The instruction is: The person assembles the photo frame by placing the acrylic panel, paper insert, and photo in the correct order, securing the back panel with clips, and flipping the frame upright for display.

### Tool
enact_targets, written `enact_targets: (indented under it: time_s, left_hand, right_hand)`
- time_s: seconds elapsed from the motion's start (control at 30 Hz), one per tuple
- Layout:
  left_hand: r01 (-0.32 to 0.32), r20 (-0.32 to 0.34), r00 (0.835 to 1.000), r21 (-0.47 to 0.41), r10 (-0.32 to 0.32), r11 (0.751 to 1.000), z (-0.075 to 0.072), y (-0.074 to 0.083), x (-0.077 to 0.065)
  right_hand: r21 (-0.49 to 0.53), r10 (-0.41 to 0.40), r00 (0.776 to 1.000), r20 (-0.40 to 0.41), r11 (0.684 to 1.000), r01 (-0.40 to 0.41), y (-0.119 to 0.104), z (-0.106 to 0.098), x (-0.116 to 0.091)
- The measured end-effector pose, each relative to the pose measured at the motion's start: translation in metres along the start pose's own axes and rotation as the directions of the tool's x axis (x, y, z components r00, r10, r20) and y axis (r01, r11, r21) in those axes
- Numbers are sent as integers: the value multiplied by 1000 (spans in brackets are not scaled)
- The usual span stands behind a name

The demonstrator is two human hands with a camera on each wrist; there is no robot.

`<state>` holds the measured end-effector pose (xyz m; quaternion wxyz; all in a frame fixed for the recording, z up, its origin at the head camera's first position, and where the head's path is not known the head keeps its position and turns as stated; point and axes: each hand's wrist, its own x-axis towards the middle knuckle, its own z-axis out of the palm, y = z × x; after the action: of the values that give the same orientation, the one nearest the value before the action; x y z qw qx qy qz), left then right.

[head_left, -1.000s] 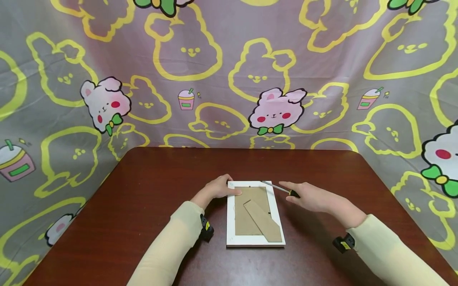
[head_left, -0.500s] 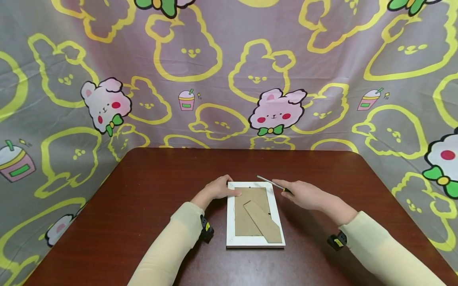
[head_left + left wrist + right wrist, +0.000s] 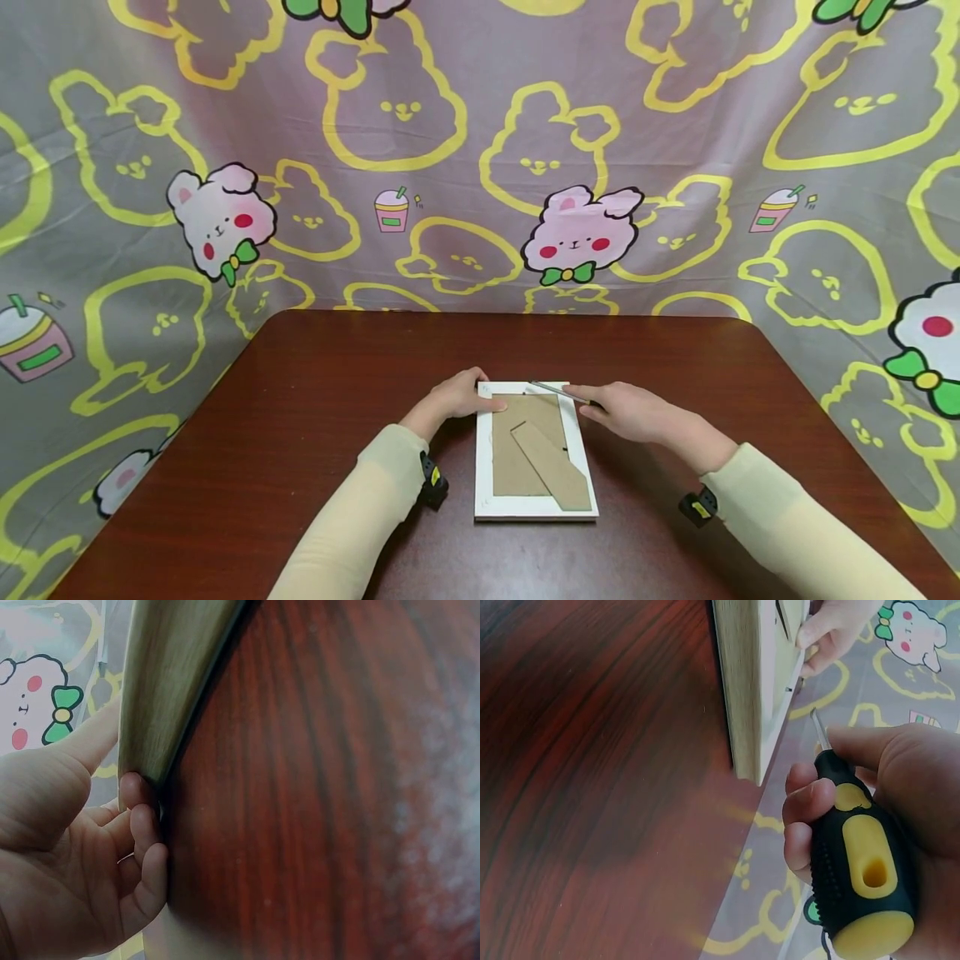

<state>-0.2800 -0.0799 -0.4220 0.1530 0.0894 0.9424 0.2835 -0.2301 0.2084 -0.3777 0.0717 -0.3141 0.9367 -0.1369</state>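
A white picture frame (image 3: 483,458) lies face down, showing its brown backboard (image 3: 513,471) and a slanted stand leg (image 3: 551,468). My left hand (image 3: 455,395) holds the frame's far left corner, thumb over the top; in the left wrist view its fingertips curl against the frame's wood-coloured side (image 3: 169,682). My right hand (image 3: 633,412), off the frame's far right corner, grips a black and yellow screwdriver (image 3: 870,855) by the handle. The metal shaft (image 3: 557,390) points left, its tip overlapping the frame's far edge near a small dark tab (image 3: 523,393).
The dark red-brown wooden table (image 3: 360,358) carries the frame near its front middle. A grey cloth (image 3: 465,192) printed with rabbits stands behind and along both sides. Each wrist wears a black camera band (image 3: 432,481).
The right hand has moved left with the screwdriver; its tip rose beyond the frame's far edge, then came down over that edge. The left hand and the frame stay in place.
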Motion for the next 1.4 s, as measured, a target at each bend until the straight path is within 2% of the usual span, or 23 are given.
enact_targets:
  time_s: [0.43,0.77,1.03,1.4]
  left_hand:
    - [10,-1,1000,1,-10,1000,1,0,0]
    - [15,2,1000,-11,-15,1000,2,-1,1]
    - [20,-17,1000,-25,-21,999,0,0,1]
    - [20,-3,1000,-73,-20,997,1,3,3]
  right_hand:
    - [-8,-19,999,34,1000,19,-6,6,4]
    - [32,48,997,53,998,-49,-9,10,4]
    - [16,-10,999,32,1000,10,-10,9,7]
    - [-4,-9,999,41,1000,9,-14,10,2]
